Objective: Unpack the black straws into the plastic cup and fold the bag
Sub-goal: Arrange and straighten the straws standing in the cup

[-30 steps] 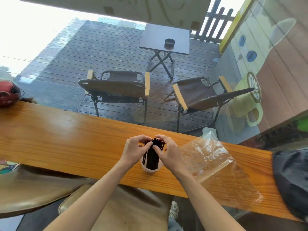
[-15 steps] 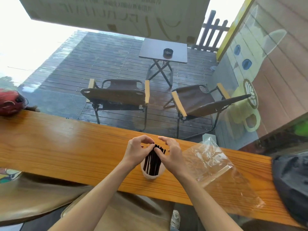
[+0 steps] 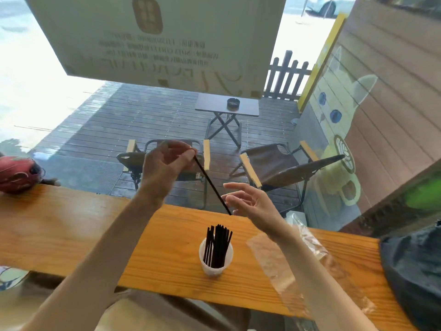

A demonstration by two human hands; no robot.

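Observation:
A clear plastic cup (image 3: 216,261) stands on the wooden counter (image 3: 71,235) with several black straws (image 3: 218,244) upright in it. My left hand (image 3: 164,163) is raised high above the counter and pinches the top end of a single black straw (image 3: 211,183), which slants down to the right. My right hand (image 3: 248,201) hovers open beside that straw's lower end, fingers spread, above and right of the cup. The empty clear plastic bag (image 3: 286,266) lies flat on the counter right of the cup, partly under my right forearm.
A dark bag (image 3: 412,266) sits at the counter's right end and a red helmet-like object (image 3: 16,173) at the far left. Beyond the window are two folding chairs (image 3: 274,163) and a small table (image 3: 226,107). A stool (image 3: 155,311) is below me.
Both hands left the cup's straws. My left hand rose with one black straw pulled out; my right hand lifted and opened. The camera tilted upward.

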